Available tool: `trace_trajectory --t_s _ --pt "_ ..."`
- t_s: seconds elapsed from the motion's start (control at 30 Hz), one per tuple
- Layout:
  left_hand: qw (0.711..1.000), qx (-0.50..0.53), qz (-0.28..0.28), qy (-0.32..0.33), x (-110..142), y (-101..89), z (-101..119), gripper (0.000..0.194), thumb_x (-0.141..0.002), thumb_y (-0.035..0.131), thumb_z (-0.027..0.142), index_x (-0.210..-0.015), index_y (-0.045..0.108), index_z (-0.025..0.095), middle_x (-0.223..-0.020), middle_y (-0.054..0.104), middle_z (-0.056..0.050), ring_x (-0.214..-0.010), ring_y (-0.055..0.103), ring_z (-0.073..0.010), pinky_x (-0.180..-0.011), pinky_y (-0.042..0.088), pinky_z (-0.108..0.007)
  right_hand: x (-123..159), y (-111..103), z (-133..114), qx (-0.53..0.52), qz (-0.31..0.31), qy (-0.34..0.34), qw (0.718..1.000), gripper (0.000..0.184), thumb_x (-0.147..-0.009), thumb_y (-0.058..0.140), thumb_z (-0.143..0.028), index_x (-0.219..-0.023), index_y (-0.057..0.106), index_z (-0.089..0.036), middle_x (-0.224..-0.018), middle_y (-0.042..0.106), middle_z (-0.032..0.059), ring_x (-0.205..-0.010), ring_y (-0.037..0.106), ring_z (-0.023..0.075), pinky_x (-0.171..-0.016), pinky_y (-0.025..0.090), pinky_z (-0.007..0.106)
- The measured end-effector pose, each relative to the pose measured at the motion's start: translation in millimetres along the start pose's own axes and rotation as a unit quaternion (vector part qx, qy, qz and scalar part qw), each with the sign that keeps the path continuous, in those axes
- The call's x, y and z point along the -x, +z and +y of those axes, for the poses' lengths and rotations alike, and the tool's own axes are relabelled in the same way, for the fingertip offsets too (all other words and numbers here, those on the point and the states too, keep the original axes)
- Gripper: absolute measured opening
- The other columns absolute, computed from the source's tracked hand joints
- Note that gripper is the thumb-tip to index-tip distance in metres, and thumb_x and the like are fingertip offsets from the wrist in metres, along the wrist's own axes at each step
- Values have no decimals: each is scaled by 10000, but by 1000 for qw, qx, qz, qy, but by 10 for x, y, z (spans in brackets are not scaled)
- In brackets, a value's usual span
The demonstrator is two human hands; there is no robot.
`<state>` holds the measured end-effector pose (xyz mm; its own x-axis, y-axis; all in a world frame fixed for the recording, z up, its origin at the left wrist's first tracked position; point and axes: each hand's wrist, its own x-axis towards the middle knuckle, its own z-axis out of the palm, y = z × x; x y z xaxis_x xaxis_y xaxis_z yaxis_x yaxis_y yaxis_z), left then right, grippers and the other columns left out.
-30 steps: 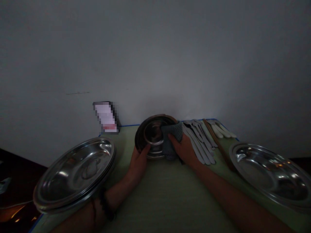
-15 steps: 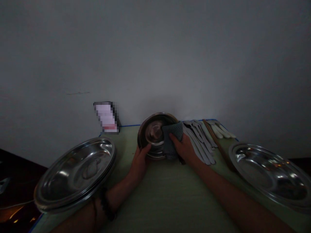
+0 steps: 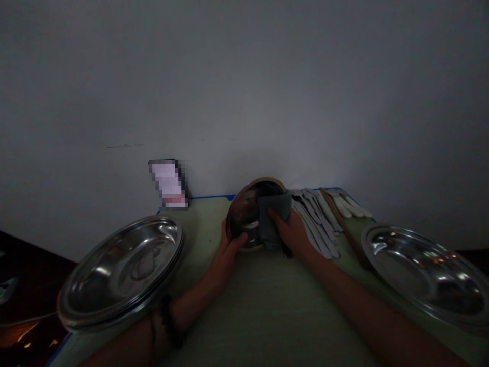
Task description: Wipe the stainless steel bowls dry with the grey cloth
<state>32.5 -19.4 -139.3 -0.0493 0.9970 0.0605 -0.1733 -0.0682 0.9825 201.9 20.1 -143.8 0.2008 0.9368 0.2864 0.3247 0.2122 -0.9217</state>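
Note:
A shiny metal bowl (image 3: 244,206) is tilted on its side at the far middle of the table, its hollow facing me and turned toward the right. My left hand (image 3: 229,252) grips its lower left rim, the thumb over the inside and the fingers hidden behind. In my right hand (image 3: 288,227) is a folded grey-blue cloth (image 3: 273,214), pressed against the bowl's right side. The cloth covers much of the inside there. Just right of this hand lie several metal spoons and other cutlery (image 3: 319,219).
Stacked metal basins (image 3: 122,270) stand at the left, and another metal basin (image 3: 424,275) at the right. Brown chopsticks (image 3: 342,219) and white-handled cutlery (image 3: 349,205) lie beyond the spoons. A blurred phone (image 3: 169,183) leans on the wall behind the green table (image 3: 244,311).
The bowl has moved slightly right and turned, so its opening looks narrower. My left hand went right with it. The cloth stays in my right hand against the bowl.

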Motion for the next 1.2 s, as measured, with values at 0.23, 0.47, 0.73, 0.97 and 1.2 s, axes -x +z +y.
trace_trajectory --t_s 0.23,0.47,0.73,0.97,1.2 --pt "997 -68 -37 18 15 -70 59 754 -562 814 227 -1254 517 190 -1253 626 -122 -1247 509 -312 -1089 337 -465 19 -1 -48 -4 -24 -13 1000 399 -826 525 -516 -896 683 -156 -857 731 91 -836 668 249 -726 498 337" --pt "988 -141 -1 60 79 35 163 904 -564 828 269 -1355 398 192 -1350 536 -154 -1314 438 -289 -1110 291 -421 20 -6 -48 0 -20 -3 1000 396 -825 520 -529 -844 669 -162 -819 728 89 -810 673 250 -684 492 321" --pt "994 -61 59 76 10 0 152 518 -766 618 350 -1263 551 221 -1338 574 -58 -1336 412 -259 -1130 279 -382 26 13 -67 -18 -13 1 1000 389 -813 537 -525 -893 687 -176 -880 732 97 -877 674 288 -755 512 377" --pt "992 -115 35 -23 53 63 204 387 -787 592 486 -1055 678 220 -1229 655 -84 -1350 399 -280 -1159 223 -400 -2 8 -37 -4 -4 -3 1000 434 -837 492 -531 -935 685 -154 -928 729 105 -908 664 284 -783 496 372" --pt "990 -136 -25 -10 61 91 208 547 -757 583 526 -1159 626 157 -1223 657 -119 -1303 451 -318 -1121 293 -463 0 2 -30 8 6 -4 1000 464 -830 482 -563 -898 671 -145 -877 722 109 -855 658 271 -734 481 351"
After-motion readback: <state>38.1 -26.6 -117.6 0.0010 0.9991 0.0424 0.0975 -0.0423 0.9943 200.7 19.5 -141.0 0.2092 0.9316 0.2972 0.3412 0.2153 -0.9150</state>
